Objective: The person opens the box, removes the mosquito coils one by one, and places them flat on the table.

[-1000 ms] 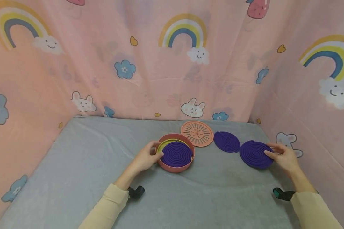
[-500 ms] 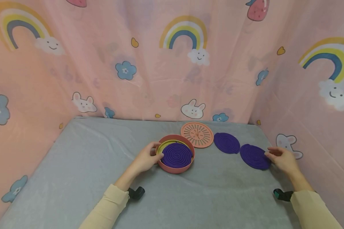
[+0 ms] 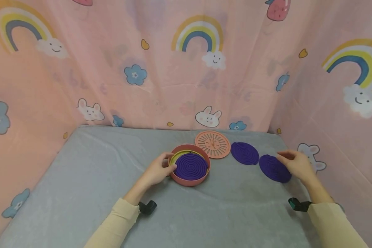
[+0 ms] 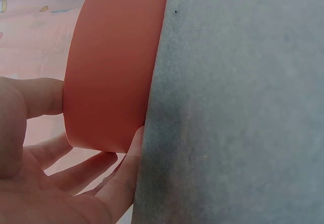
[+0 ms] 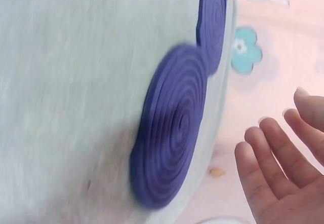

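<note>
A round reddish mosquito coil holder sits at mid-table with a yellow inner rim and a purple mosquito coil inside. My left hand grips its left side; in the left wrist view the thumb is at the rim and the fingers lie along the outer wall. Another purple coil lies flat on the table at the right. Over its right edge hovers my right hand. The right wrist view shows that hand apart from the coil, fingers extended, holding nothing.
Behind the holder lies its slotted orange lid. A further purple coil rests between the lid and the right-hand coil. Grey cloth covers the table, and a pink patterned curtain stands along the back and sides.
My right hand lowered the right-hand coil flat onto the table, let go, and rose slightly up and left. The left hand has stayed on the holder.
</note>
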Demonstrator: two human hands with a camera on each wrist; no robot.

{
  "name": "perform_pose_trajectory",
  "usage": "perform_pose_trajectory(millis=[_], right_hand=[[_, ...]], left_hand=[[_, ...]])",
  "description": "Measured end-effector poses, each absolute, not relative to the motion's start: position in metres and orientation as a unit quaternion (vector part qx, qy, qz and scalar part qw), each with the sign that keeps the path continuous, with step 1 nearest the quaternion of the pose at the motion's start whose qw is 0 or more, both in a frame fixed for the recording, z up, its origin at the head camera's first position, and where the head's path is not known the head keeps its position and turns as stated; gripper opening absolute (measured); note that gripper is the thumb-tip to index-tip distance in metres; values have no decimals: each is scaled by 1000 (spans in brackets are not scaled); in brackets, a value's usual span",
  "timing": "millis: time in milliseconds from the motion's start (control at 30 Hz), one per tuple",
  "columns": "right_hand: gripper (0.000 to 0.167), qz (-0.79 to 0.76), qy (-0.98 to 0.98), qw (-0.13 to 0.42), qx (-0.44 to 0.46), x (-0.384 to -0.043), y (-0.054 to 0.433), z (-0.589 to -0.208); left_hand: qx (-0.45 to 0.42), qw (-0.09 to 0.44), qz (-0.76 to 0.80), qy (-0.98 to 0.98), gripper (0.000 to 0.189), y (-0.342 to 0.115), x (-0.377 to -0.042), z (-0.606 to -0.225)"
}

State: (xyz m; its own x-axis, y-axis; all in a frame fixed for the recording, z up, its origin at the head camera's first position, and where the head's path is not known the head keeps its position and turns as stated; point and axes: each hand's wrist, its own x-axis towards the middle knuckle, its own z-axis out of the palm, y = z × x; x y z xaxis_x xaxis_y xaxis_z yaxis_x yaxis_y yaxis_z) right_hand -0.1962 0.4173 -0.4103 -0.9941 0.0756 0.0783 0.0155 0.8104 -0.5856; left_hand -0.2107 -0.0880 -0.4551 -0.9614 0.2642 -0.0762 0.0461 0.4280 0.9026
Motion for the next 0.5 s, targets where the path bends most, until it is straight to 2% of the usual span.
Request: perform_pose_trajectory(millis=[500], right_hand=[[48,344,-937,21,54,-214,345,-399]], left_hand=[[93,102,522,842,49,-87,-210,-454]])
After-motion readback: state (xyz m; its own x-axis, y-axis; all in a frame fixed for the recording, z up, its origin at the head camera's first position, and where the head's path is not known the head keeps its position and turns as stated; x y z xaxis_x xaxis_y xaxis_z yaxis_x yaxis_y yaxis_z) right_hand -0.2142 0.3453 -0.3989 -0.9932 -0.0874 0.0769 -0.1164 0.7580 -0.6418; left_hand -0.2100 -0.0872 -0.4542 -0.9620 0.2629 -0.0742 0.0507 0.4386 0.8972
